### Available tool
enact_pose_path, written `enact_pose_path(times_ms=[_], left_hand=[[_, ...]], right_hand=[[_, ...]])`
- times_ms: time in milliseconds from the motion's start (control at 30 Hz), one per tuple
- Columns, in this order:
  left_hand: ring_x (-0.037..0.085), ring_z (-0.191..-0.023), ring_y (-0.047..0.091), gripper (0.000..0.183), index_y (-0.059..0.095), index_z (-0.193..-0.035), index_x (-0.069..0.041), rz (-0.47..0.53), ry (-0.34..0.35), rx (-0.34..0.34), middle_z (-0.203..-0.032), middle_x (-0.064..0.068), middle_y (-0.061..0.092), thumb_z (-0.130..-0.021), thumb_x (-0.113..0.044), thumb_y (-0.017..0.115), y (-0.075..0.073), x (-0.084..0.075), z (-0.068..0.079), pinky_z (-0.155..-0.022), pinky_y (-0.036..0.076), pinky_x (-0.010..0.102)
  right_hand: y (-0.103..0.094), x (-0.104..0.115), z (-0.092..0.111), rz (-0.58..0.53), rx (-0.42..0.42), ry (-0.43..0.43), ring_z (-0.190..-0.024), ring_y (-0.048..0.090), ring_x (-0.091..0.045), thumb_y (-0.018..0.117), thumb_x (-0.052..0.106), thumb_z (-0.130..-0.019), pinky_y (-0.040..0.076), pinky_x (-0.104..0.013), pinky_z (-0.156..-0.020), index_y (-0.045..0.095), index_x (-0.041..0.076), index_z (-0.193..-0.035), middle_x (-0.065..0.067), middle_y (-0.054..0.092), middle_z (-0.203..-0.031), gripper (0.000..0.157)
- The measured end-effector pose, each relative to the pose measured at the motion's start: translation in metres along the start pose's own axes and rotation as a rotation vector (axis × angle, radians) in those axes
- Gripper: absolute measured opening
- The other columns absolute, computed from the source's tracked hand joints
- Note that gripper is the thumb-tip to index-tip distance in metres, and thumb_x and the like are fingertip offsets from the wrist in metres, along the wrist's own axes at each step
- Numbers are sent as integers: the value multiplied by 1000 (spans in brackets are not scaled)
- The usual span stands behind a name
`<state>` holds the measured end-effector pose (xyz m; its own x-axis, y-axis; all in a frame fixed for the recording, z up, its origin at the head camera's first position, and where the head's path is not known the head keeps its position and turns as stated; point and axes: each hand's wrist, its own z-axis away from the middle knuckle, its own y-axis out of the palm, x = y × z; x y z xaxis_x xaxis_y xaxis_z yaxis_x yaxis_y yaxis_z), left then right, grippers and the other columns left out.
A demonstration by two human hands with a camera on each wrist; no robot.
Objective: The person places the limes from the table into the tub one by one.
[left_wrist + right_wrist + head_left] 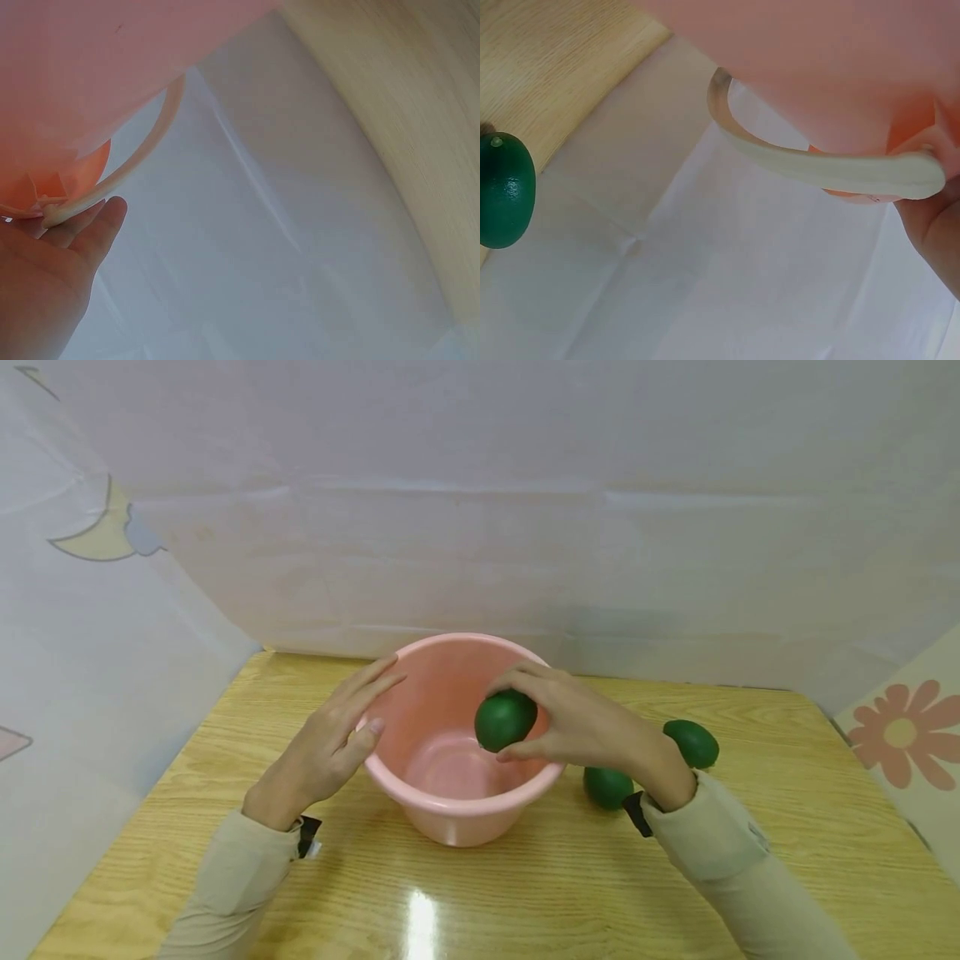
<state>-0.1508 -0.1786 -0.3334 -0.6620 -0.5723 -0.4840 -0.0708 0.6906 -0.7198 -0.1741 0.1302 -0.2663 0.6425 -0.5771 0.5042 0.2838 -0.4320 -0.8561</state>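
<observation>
A pink bucket (457, 828) stands upright on the table with its mouth up. Over that mouth, my right hand (573, 718) grips a smooth dark-green oval fruit (504, 720) between thumb and fingers. My left hand (322, 747) is at the bucket's left rim, fingers extended and thumb by the edge. In the left wrist view, the bucket's pale handle (142, 152) curves down beside the left fingers. The right wrist view has the handle (832, 171) near part of the right hand (937, 232); the held fruit is hidden there.
Two more green fruits lie right of the bucket: one (606, 788) partly behind my right wrist, another (693, 743) farther right. The wooden table (360, 902) meets a white patterned sheet (450, 552) at the back and sides.
</observation>
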Motion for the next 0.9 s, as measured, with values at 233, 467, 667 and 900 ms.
enact_pose_path(times_ms=[233, 467, 667, 900], left_hand=[[30, -150, 27, 52, 43, -150, -12, -2, 9, 1, -163, 7, 30, -99, -21, 43, 0, -2, 0, -114, 30, 62], [30, -150, 28, 52, 43, -150, -12, -10, 8, -2, -163, 7, 30, -99, -21, 42, 1, -2, 0, -114, 31, 62], [29, -150, 28, 52, 44, -150, -11, -6, 4, -5, -163, 6, 30, -99, -20, 42, 2, -1, 0, -113, 31, 62], [29, -150, 29, 51, 44, -150, -11, -3, 0, -9, -163, 7, 30, -99, -20, 43, 2, -3, 0, -113, 32, 63]], right_hand=[[1, -1, -2, 0, 30, 6, -114, 57, -15, 86, 28, -75, 52, -36, -96, 61, 18, -122, 5, 59, -124, 54], [3, -1, -1, 11, 40, 16, -114, 58, -17, 86, 26, -75, 51, -38, -97, 61, 17, -123, 3, 59, -127, 55], [3, 0, 0, 15, 58, 31, -115, 57, -19, 86, 25, -75, 51, -39, -97, 61, 18, -123, 2, 58, -128, 54], [1, 1, -1, 26, 82, 40, -114, 58, -19, 85, 25, -76, 51, -39, -97, 62, 16, -122, 1, 60, -125, 52]])
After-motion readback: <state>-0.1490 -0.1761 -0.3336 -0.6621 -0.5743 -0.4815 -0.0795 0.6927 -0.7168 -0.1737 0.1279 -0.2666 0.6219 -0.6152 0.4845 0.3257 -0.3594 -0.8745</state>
